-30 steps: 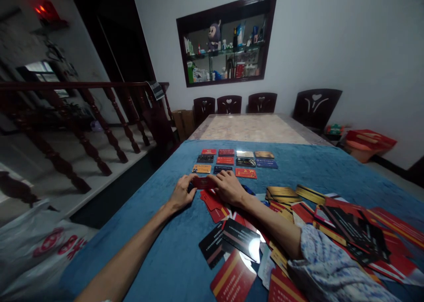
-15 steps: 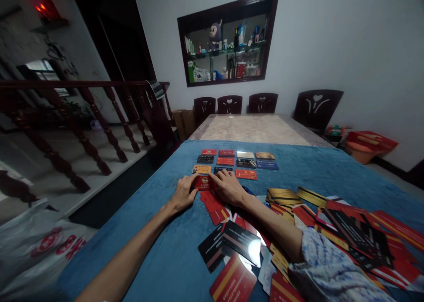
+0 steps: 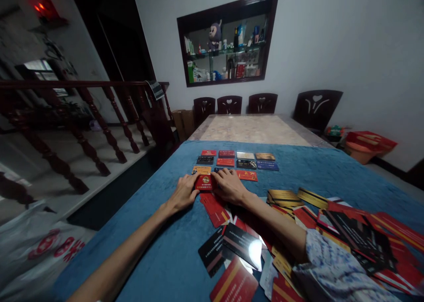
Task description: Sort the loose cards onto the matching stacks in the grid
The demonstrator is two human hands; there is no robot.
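Note:
Between my two hands lies a red card (image 3: 204, 183) with a gold round emblem, perhaps the top of a small stack. My left hand (image 3: 183, 190) grips its left edge between thumb and fingers. At its right edge, my right hand (image 3: 230, 186) presses with curled fingers, partly covering a dark card (image 3: 218, 170). Just beyond are neat rows of cards: an orange card (image 3: 201, 170), a red-orange card (image 3: 247, 175), a black card (image 3: 246, 164) and a blue card (image 3: 267, 165). Loose red cards (image 3: 213, 209) lie just below my hands.
A spread heap of cards (image 3: 359, 231) covers the right of the blue cloth (image 3: 149, 244). Black cards (image 3: 243, 243) and a red card (image 3: 234, 281) lie near me. Chairs (image 3: 261, 103) stand beyond the bare tabletop (image 3: 247, 127). A railing (image 3: 112, 112) runs along the left.
The fingers have closed in slightly around the red card, whose face now shows more clearly. My right forearm has shifted slightly to the right.

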